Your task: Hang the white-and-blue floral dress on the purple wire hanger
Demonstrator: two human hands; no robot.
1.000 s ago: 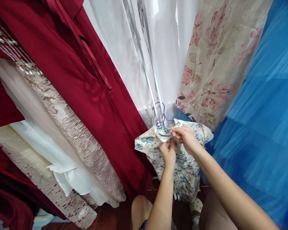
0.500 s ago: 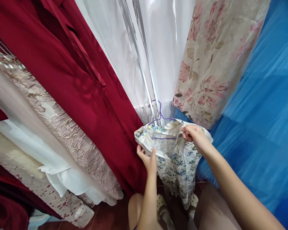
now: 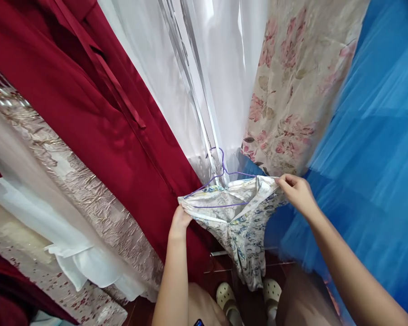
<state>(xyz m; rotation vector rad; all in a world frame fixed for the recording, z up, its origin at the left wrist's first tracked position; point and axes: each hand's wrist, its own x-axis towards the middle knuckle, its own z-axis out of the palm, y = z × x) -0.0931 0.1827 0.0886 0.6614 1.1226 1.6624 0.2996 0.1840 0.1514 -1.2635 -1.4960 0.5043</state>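
Note:
A white floral garment [image 3: 246,240] with blue and yellow print hangs stretched wide between my hands. Its open neckline faces up, and a purple wire hanger [image 3: 223,170] runs inside it, with the hook showing above. My left hand [image 3: 181,219] is closed on the garment's left shoulder edge; the fingertips are partly hidden under the cloth. At the opposite edge, my right hand [image 3: 296,190] pinches the fabric between thumb and fingers. The lower part of the garment drops in folds toward the floor.
Long garments hang all round: dark red [image 3: 122,149], white with shiny ribbons [image 3: 220,81], beige floral [image 3: 285,99], blue tulle [image 3: 363,149], and pale textured fabric [image 3: 92,181] at left. Below are a reddish tiled floor [image 3: 220,267] and my pale clogs [image 3: 226,296].
My hands have moved apart, left hand to the left and right hand to the right. The garment's top is now pulled wide and taut, its neckline opened across the hanger.

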